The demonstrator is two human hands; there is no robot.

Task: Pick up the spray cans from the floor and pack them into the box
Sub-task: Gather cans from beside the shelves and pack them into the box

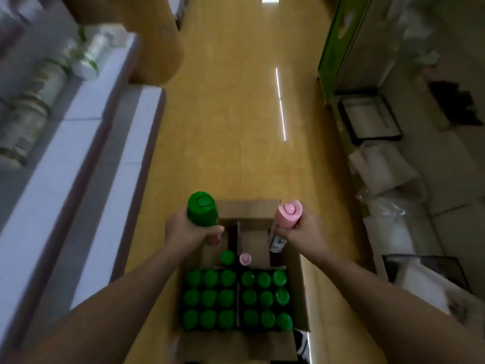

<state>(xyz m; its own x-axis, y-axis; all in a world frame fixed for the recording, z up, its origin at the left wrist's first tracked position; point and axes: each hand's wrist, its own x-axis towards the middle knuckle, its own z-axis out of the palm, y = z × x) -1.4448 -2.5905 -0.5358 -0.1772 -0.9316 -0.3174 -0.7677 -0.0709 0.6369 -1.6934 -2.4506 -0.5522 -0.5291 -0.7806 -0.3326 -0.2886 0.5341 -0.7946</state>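
An open cardboard box (299,279) stands on the yellow floor below me. Its near part is filled with several upright green-capped spray cans (237,298) in rows. Behind them stand one green-capped can (227,257) and one pink-capped can (245,259). My left hand (187,232) grips a green-capped can (202,208) upright above the box's far left corner. My right hand (304,232) grips a pink-capped can (288,214) above the far right corner; its white body shows below my fingers.
White shelving (78,164) with jars runs along the left. A large cardboard roll (154,35) stands at the back left. Foam sheets, plastic bags and trays (388,179) lie on the right. The yellow floor aisle (236,114) stretches ahead.
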